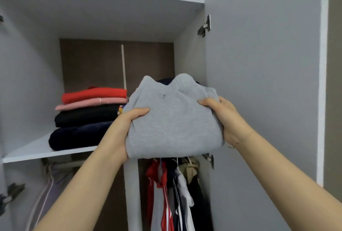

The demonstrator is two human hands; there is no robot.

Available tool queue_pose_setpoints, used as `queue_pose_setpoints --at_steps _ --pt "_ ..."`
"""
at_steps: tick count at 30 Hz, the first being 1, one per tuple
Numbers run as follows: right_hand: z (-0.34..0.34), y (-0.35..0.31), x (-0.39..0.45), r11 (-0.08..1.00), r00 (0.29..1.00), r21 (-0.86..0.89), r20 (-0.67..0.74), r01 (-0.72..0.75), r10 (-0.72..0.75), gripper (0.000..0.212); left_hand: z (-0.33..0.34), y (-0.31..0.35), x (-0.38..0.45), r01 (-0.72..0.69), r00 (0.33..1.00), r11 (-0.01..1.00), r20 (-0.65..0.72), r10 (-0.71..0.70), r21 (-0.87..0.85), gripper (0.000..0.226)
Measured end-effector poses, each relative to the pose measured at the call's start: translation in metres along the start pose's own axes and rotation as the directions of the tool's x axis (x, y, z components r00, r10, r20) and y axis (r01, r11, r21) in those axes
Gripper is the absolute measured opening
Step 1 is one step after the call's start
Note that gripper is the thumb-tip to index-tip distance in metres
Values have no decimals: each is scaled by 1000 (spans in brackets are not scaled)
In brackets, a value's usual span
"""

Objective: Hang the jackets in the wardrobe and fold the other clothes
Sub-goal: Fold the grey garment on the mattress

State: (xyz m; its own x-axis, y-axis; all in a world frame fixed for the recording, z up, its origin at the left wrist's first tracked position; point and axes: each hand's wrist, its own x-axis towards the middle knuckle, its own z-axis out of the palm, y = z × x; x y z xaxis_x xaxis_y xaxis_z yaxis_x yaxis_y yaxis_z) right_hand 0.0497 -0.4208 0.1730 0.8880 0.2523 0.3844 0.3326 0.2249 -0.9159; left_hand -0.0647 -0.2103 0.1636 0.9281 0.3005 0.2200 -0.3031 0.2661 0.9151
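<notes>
Both hands, left (127,130) and right (224,117), grip a folded grey garment (172,119); no writing readable.

Dark garment (166,80) mostly hidden behind grey folded garment (172,119).

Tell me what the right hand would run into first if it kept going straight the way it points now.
Probably the dark folded garment on the shelf behind the grey folded garment the right hand grips; depth is unclear.
</notes>
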Motion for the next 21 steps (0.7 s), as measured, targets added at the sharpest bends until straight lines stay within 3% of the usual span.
queue_pose_setpoints --at_steps 8,13,15,18,21 --pt "21 -92 183 968 989 -201 13 148 -148 25 31 91 156 -190 982 981 -2 190 -21 31" --pt "30 -104 280 890 976 -424 -52 168 -209 39 39 110 254 -156 988 987 5 157 -31 29" --pt "33 -86 307 802 978 -585 -68 122 -198 50 35 96 286 -75 997 997 -22 75 18 33" --pt "37 -49 321 545 993 -837 -22 46 -118 52 19 62 319 72 997 984 -44 -65 165 39" --pt "39 -25 314 492 981 -853 105 174 -165 49 -2 49 336 -10 999 964 -46 23 265 77"
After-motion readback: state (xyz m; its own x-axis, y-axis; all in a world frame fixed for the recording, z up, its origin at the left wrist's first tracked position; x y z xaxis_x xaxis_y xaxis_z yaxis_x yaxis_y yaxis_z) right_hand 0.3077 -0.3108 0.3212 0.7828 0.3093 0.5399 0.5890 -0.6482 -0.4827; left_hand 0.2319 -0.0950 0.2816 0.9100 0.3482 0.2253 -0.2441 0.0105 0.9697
